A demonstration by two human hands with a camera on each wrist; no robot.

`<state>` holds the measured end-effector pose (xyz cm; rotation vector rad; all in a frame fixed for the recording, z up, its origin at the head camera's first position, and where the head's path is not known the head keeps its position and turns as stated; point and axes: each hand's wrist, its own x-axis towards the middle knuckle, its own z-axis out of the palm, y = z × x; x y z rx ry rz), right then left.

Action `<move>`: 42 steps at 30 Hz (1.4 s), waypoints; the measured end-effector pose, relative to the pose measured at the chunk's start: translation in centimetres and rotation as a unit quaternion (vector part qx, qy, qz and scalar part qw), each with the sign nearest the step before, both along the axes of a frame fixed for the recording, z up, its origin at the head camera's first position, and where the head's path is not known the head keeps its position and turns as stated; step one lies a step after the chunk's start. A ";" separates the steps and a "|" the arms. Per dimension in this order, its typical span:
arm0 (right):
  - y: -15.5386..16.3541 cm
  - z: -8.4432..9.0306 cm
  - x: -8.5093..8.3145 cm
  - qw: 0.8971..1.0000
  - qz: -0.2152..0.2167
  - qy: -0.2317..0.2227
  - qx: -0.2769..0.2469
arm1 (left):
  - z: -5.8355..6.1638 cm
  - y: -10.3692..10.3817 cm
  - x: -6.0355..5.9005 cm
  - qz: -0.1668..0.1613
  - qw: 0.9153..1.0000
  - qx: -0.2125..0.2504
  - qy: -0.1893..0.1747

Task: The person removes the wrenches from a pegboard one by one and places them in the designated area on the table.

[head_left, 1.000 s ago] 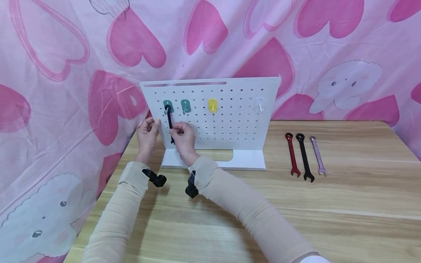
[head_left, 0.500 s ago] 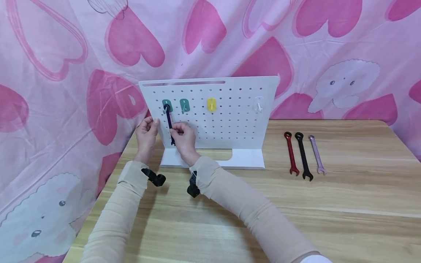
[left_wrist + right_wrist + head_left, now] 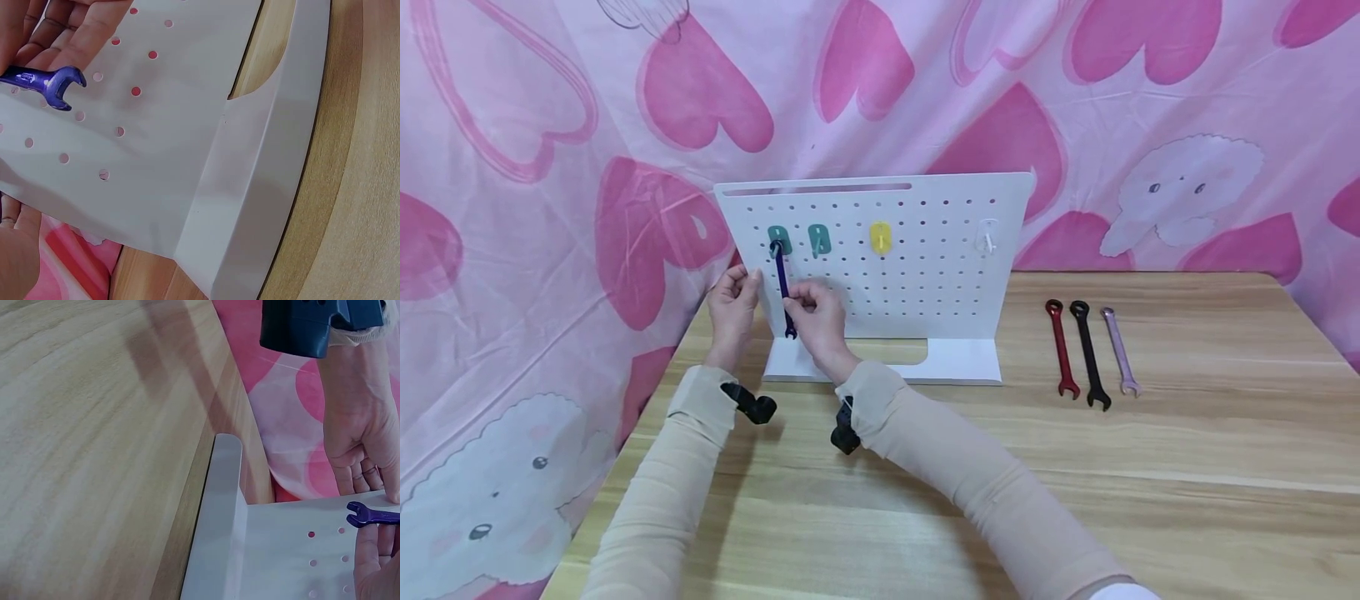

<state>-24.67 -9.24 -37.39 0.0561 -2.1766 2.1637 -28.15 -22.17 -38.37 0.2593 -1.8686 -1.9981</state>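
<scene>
A white pegboard (image 3: 917,275) stands upright on its base, and my left hand (image 3: 732,308) grips its left edge, thumb in front and fingers behind. With thumb and fingers my right hand (image 3: 822,327) pinches a dark purple-blue combination wrench (image 3: 782,273) along its lower shaft. The wrench's ring end is up at the leftmost green hook (image 3: 786,234), overlapping it. Its open end (image 3: 59,86) points down and sits in front of the board in the left wrist view. In the right wrist view the wrench (image 3: 372,516) lies across the right fingers, close to the left thumb.
Along the board are a second green hook (image 3: 820,238), a yellow hook (image 3: 881,237) and a clear hook (image 3: 987,237). Right of it, a red wrench (image 3: 1060,346), a black wrench (image 3: 1090,354) and a light purple wrench (image 3: 1120,350) lie on the wooden table (image 3: 1217,442). A pink curtain (image 3: 850,150) hangs behind.
The wrench's open end has tipped a little outward and down, with my right hand still pinching the shaft. My left hand stays on the board's edge. The head view has shifted slightly.
</scene>
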 end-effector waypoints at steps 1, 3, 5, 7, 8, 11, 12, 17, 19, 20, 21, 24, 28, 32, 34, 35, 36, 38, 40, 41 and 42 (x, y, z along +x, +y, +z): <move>0.1 0.0 0.1 1.000 0.004 0.001 0.000 | 0.0 0.0 0.0 0.000 1.000 0.000 0.000; 0.2 0.1 0.3 1.000 0.010 -0.001 -0.003 | 0.0 0.0 0.0 -0.001 1.000 -0.003 -0.002; 0.3 0.1 0.5 1.000 0.016 -0.004 -0.008 | 0.0 0.0 0.0 -0.002 1.000 0.000 -0.002; 0.3 0.0 0.6 1.000 0.021 -0.010 -0.012 | 0.0 0.0 0.0 -0.001 1.000 -0.006 -0.007; 0.3 0.0 0.7 0.999 0.024 -0.014 -0.016 | 0.0 0.0 0.0 -0.001 1.000 -0.006 -0.007; 0.4 0.0 1.0 0.999 0.034 -0.023 -0.024 | 0.1 0.0 0.0 0.003 1.000 -0.004 -0.008; 0.5 0.0 1.1 0.999 0.038 -0.025 -0.027 | 0.1 0.0 0.1 0.004 1.000 -0.007 -0.009; 0.8 0.2 1.5 0.997 0.059 -0.031 -0.044 | 0.2 0.2 0.0 0.005 1.000 -0.004 -0.004; 0.9 0.3 1.7 0.996 0.066 -0.036 -0.047 | 0.2 0.2 0.0 0.005 1.000 0.000 -0.003; 1.0 0.4 1.8 0.996 0.069 -0.039 -0.047 | 0.2 0.2 0.0 0.006 1.000 0.005 -0.003; 1.0 0.5 1.9 0.995 0.073 -0.045 -0.050 | 0.2 0.2 0.0 0.006 1.000 0.007 -0.003; 1.1 0.7 2.1 0.992 0.085 -0.061 -0.069 | 0.2 0.1 0.0 0.004 1.000 0.010 -0.005; 1.3 1.1 2.5 0.986 0.106 -0.082 -0.103 | 0.1 0.0 0.0 0.000 1.000 0.012 -0.004; 1.5 1.5 2.9 0.981 0.121 -0.089 -0.124 | 0.6 0.1 0.3 -0.005 1.000 0.019 -0.014; 1.6 1.7 3.1 0.980 0.124 -0.092 -0.129 | 0.8 0.1 0.4 -0.006 1.000 0.020 -0.022; 1.6 1.8 3.1 0.979 0.125 -0.095 -0.131 | 0.8 0.1 0.4 -0.007 0.999 0.021 -0.024; 1.6 1.9 3.2 0.978 0.127 -0.098 -0.134 | 0.7 0.1 0.3 -0.007 0.999 0.020 -0.025; 1.7 2.2 3.3 0.976 0.130 -0.105 -0.139 | 0.6 0.1 0.2 -0.007 0.999 0.020 -0.024; 1.7 2.4 3.3 0.974 0.132 -0.111 -0.146 | 0.4 0.1 0.1 -0.006 1.000 0.025 -0.018; 1.6 2.5 3.4 0.973 0.134 -0.113 -0.150 | 0.3 0.1 0.0 -0.005 1.000 0.027 -0.014; 1.6 2.7 3.4 0.972 0.134 -0.114 -0.153 | 0.2 0.1 0.0 -0.004 1.000 0.027 -0.012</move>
